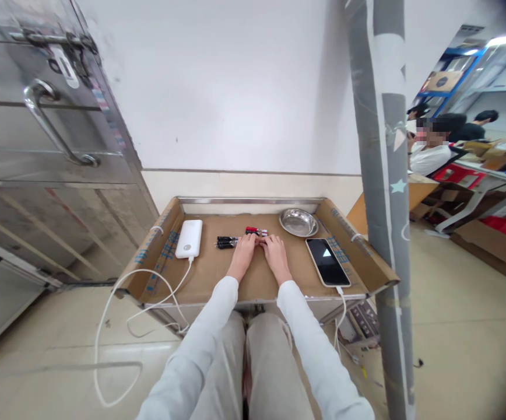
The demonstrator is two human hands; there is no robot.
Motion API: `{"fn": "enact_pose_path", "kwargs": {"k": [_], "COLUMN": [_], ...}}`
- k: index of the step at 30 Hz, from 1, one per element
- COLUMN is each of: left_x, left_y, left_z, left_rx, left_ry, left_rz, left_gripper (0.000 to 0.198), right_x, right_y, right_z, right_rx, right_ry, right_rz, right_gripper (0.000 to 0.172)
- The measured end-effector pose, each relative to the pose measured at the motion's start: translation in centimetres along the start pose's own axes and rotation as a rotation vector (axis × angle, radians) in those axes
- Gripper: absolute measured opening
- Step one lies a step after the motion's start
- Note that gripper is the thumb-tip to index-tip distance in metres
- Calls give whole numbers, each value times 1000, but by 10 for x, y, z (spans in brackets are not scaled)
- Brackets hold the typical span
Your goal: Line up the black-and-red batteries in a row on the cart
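I find the slim black pen-shaped sticks (225,245) lying on the brown cardboard-lined worktop (209,281), left of its middle and just beside the left hand (244,251). Their long axes run roughly side to side, nearly square to the forearms, with the right-hand ends reaching the left fingers, which hide part of them. A short red-and-black group of similar sticks (256,231) sits just beyond the fingertips, on the side toward the wall, and also lies crosswise. So from the fingers, the black sticks go off to the left and the red-and-black ones lie straight ahead; I judge the left hand nearer to both, and the right hand (274,251) well placed only for the right-hand ends of the red-and-black group.

On both hands I see the fingers bent and drawn in close together over the middle of the worktop. I cannot tell whether they grip anything, since the backs of the hands cover the contact.

Farther out, I have a shallow round shiny metal bowl (299,223) beyond the right hand, a black-screened smartphone in a pale case (328,263) to its right, and a white rectangular power bank (189,238) well to the left.
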State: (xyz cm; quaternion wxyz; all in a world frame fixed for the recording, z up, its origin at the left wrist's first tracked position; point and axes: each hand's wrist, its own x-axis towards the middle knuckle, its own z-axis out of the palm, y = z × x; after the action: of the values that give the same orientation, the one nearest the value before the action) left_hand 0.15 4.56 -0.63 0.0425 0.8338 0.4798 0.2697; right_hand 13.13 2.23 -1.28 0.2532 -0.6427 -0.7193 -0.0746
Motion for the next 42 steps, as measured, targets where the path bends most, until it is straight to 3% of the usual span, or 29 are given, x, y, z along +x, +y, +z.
{"fn": "enact_pose_path", "kwargs": {"k": [4, 11, 18, 21, 28, 33, 38, 42], "left_x": [0, 4, -6, -17, -31, -31, -33, -33], "left_y": [1, 2, 9, 13, 17, 18, 16, 16], "left_z": [-1, 1, -6, -11, -23, -23, -24, -25], "left_rx": [-73, 71, 115, 123, 166, 191, 189, 206], "left_ry": [7, 63, -43, -4, 196, 199, 191, 145], "left_rz": [7, 47, 116, 84, -64, -50, -152, -163], "left_gripper": [18, 38, 20, 17, 18, 20, 22, 23], "right_x": [-1, -5, -9, -13, -17, -16, -16, -17], "right_y": [-1, -3, -3, -4, -6, -7, -8, -15], "right_z": [-1, -10, -15, -17, -19, -18, -18, -21], "right_rx": [14, 16, 111, 136, 131, 153, 188, 256], "right_ry": [13, 154, 254, 270, 243, 217, 232, 137], "right_rz": [-9, 89, 97, 112, 74, 20, 47, -105], "right_gripper": [22, 28, 34, 35, 35, 34, 33, 33]}}
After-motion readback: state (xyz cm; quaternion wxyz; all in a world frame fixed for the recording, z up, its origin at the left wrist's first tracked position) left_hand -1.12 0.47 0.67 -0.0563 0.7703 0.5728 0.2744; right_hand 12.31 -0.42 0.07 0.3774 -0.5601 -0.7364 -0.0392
